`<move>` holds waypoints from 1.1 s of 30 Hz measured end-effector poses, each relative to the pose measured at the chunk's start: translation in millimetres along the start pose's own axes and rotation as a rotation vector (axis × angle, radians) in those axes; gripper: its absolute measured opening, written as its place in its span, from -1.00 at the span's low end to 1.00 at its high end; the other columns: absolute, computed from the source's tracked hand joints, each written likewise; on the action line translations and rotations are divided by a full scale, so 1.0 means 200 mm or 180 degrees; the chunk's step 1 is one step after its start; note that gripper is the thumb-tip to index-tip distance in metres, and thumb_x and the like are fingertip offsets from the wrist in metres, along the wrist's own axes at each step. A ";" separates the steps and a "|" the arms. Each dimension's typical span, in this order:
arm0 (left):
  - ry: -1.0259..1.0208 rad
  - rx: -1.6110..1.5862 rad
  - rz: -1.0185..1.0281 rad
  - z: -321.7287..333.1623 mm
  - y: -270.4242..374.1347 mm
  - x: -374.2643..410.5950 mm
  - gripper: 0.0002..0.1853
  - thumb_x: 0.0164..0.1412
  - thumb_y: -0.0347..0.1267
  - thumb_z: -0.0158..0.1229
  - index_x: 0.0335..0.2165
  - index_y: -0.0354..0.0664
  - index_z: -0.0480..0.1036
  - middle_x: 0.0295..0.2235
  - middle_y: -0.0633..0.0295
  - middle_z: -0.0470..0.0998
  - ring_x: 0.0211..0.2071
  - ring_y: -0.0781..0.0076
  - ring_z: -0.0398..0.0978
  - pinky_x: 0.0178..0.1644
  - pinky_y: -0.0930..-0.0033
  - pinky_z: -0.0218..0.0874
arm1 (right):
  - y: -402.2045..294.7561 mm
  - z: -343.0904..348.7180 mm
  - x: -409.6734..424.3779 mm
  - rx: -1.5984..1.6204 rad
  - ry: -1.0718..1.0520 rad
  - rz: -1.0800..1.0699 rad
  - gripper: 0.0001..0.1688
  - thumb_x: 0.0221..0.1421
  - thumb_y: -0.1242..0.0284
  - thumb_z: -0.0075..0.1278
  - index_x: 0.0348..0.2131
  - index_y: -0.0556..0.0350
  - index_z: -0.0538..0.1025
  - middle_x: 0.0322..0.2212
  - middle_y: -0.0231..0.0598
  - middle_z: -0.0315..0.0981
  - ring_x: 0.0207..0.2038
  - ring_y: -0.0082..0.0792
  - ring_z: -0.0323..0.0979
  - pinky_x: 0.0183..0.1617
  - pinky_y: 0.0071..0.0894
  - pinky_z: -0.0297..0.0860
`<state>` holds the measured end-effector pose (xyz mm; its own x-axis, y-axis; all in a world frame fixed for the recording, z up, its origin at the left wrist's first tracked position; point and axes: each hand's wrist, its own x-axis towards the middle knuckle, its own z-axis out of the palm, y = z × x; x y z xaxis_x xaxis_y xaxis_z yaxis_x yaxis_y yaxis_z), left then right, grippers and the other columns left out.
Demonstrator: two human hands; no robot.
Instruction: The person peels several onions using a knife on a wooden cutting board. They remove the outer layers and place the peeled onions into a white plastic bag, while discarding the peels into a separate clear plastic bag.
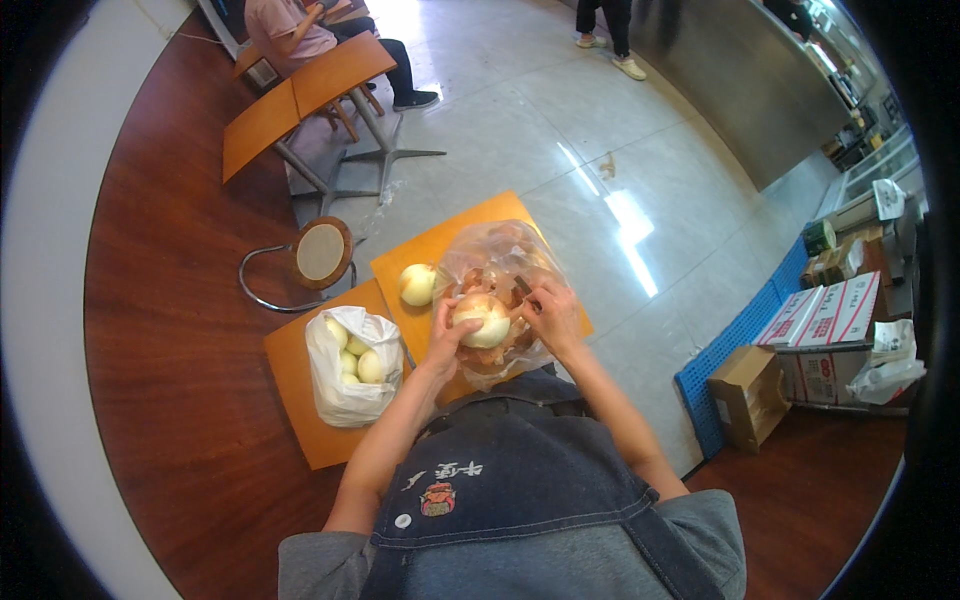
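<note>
My left hand (445,339) grips a partly peeled onion (481,321) over a clear plastic bag (499,238) that holds loose brown onion skins. At the onion's right side, my right hand (551,311) holds a small dark-bladed knife (523,285), its fingers close to a strip of skin. A peeled onion (417,285) sits on the orange tabletop to the left of the clear bag. Further left and nearer to me, a white plastic bag (321,390) stands with its mouth open and several peeled onions (370,367) inside.
The orange tables (300,439) stand before me, with a round stool (321,253) beyond them on the left. A seated person (292,37) is at another table (337,67); another person (619,30) stands by a metal counter (720,82). Cardboard boxes (746,394) are at right.
</note>
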<state>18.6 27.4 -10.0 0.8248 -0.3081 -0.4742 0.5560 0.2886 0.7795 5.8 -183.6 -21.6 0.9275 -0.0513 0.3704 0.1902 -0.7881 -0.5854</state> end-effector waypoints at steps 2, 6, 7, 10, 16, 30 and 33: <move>-0.0289 -0.0268 -0.0242 -0.01 0.04 -0.02 -0.46 0.00 -0.23 0.22 -0.07 -0.11 0.22 -0.10 0.14 0.39 -0.07 0.25 0.44 0.00 0.21 0.37 | 0.01 0.01 -0.01 -0.0160 -0.0036 -0.0078 -0.88 -0.22 0.47 0.17 -0.57 0.10 0.51 -0.40 -0.29 0.45 -0.31 -0.23 0.43 -0.30 -0.16 0.28; -0.0830 -0.1328 -0.0488 0.00 0.07 -0.04 -0.33 0.04 -0.18 0.16 0.09 -0.19 0.18 0.00 0.09 0.37 0.00 0.20 0.41 0.06 0.15 0.34 | 0.09 0.08 -0.02 -0.0866 0.0024 -0.0084 -0.90 -0.18 0.47 0.15 -0.53 0.05 0.55 -0.41 -0.34 0.45 -0.29 -0.28 0.42 -0.30 -0.21 0.27; -0.0868 -0.1402 -0.0535 0.00 0.07 -0.04 -0.30 0.04 -0.19 0.16 0.12 -0.21 0.16 0.02 0.08 0.36 0.01 0.21 0.40 0.07 0.15 0.33 | 0.09 0.08 -0.02 -0.0943 -0.0060 -0.0045 -0.90 -0.17 0.46 0.15 -0.50 0.04 0.56 -0.41 -0.34 0.44 -0.28 -0.30 0.41 -0.30 -0.22 0.26; -0.0650 -0.1049 -0.0486 0.00 0.08 -0.01 -0.32 0.05 -0.21 0.17 0.11 -0.20 0.18 0.01 0.09 0.36 0.01 0.22 0.40 0.07 0.17 0.33 | 0.02 -0.01 0.01 -0.0691 -0.0250 -0.0148 -0.86 -0.12 0.45 0.13 -0.43 0.01 0.58 -0.42 -0.35 0.43 -0.27 -0.35 0.40 -0.28 -0.26 0.23; 0.0129 -0.0254 -0.0186 0.01 -0.01 0.04 -0.44 0.01 -0.30 0.28 -0.04 -0.13 0.22 -0.06 0.17 0.37 -0.04 0.33 0.39 0.02 0.28 0.33 | -0.24 -0.17 0.06 0.0140 -0.0379 -0.0662 -0.81 -0.10 0.46 0.18 -0.37 0.04 0.59 -0.40 -0.37 0.44 -0.22 -0.36 0.40 -0.15 -0.28 0.21; 0.0362 0.0343 0.0643 0.03 -0.06 0.06 -0.45 -0.07 -0.36 0.36 -0.13 -0.14 0.25 -0.17 0.19 0.42 -0.15 0.40 0.43 -0.10 0.35 0.36 | -0.17 -0.04 0.03 0.0083 0.0095 -0.0350 -0.86 -0.22 0.48 0.18 -0.55 0.07 0.50 -0.44 -0.32 0.43 -0.31 -0.27 0.42 -0.20 -0.24 0.24; 0.0081 -0.0039 0.0295 0.03 0.02 0.01 -0.47 -0.04 -0.34 0.30 -0.10 -0.14 0.25 -0.15 0.19 0.42 -0.12 0.36 0.44 -0.08 0.32 0.38 | -0.06 0.01 0.01 0.0170 0.0269 -0.0002 -0.87 -0.22 0.46 0.17 -0.58 0.08 0.50 -0.45 -0.26 0.41 -0.36 -0.24 0.41 -0.23 -0.21 0.24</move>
<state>21.1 23.4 -6.1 0.8749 -0.2564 -0.4108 0.4784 0.3260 0.8154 6.3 -173.0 -15.5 0.8972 -0.1042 0.4291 0.2098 -0.7544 -0.6220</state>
